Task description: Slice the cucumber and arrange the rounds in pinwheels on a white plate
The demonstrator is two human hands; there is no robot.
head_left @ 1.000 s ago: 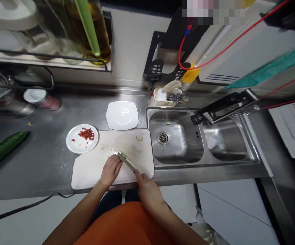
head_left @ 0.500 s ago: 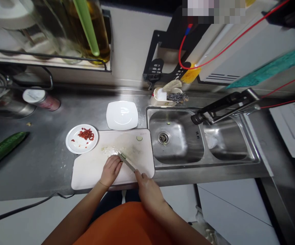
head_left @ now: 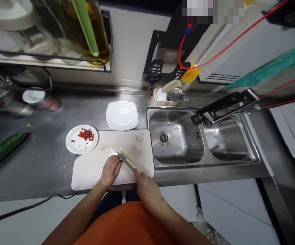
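Note:
A knife is in my right hand, its blade slanting up and left over the white cutting board. My left hand rests on the board with its fingers closed beside the blade; what they hold is mostly hidden. A small green-edged piece lies against the blade. Near the board's upper right corner is a pale green slice. Wet bits are scattered over the middle of the board. A round white plate with chopped red pieces overlaps the board's upper left corner.
Behind the board stands an empty squarish white plate. A double sink with a black faucet is on the right. On the left are a whole cucumber and a lidded jar. A rack holds bottles above.
My right hand and the knife have shifted very slightly to the left. My left hand stays in nearly the same place.

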